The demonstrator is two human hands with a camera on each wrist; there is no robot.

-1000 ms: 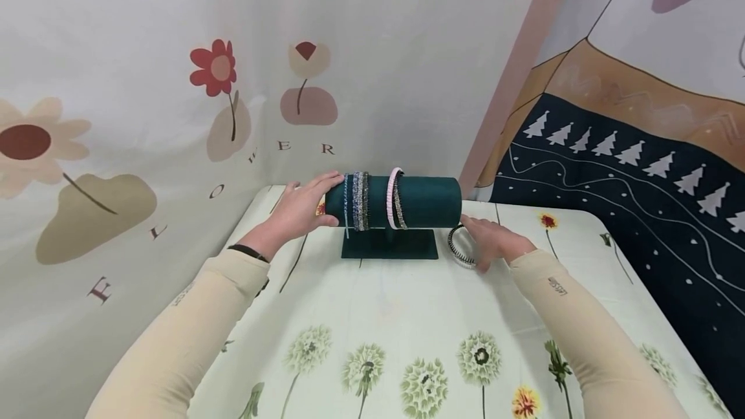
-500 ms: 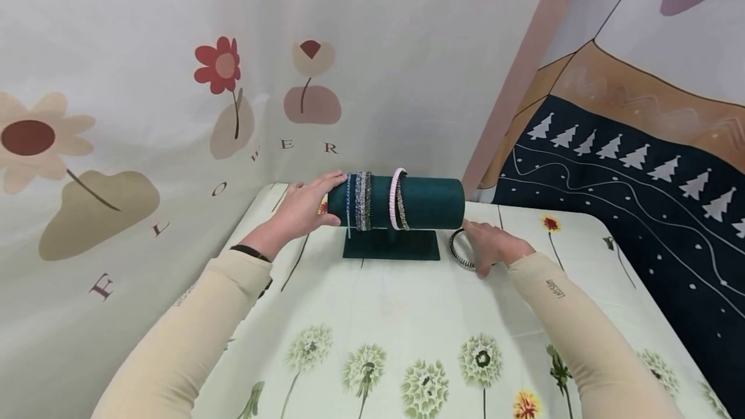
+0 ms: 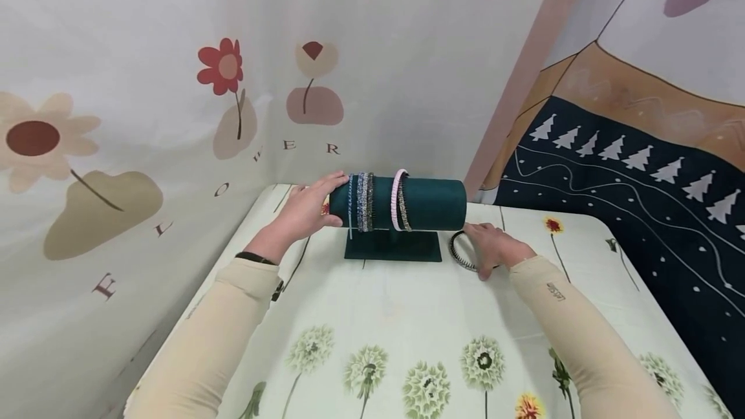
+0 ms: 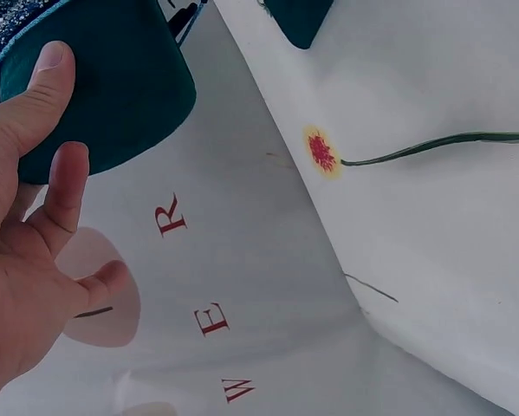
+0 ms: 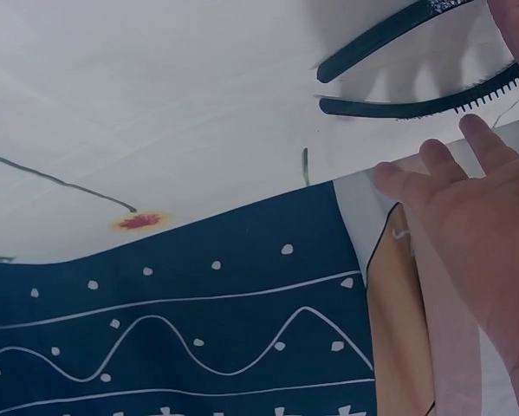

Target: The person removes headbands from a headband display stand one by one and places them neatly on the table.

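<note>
The white wall cloth with printed flowers and the dandelion-patterned tablecloth (image 3: 390,306) have slid a little within the head view over the last second, a shift that looks like the camera's own movement. The left beige sleeve (image 3: 229,322) now sits farther in over the table. On the cloth the dark green display stand stands upright, its padded roll (image 3: 436,204) lying level above the flat base (image 3: 392,249) and unmoved between them. The left hand (image 3: 304,210) remains on the roll's left end, thumb on the near side and fingers over the top, holding it. The right hand (image 3: 491,247) likewise stays low at the table just beyond the roll's right end; its visible fingers are spread, but whether thumb and forefinger pinch anything, I cannot tell. Beside that hand, off the roll and near the base, is the loose black comb-toothed headband (image 5: 389,110), partly covered by the hand. A pink headband (image 3: 395,202) and a close group of blue and silver glittery headbands (image 3: 365,204) ring the roll, apart from each other with no shift along it. So little change suggests a steadying pause, I judge, with the loose headband not yet placed.
</note>
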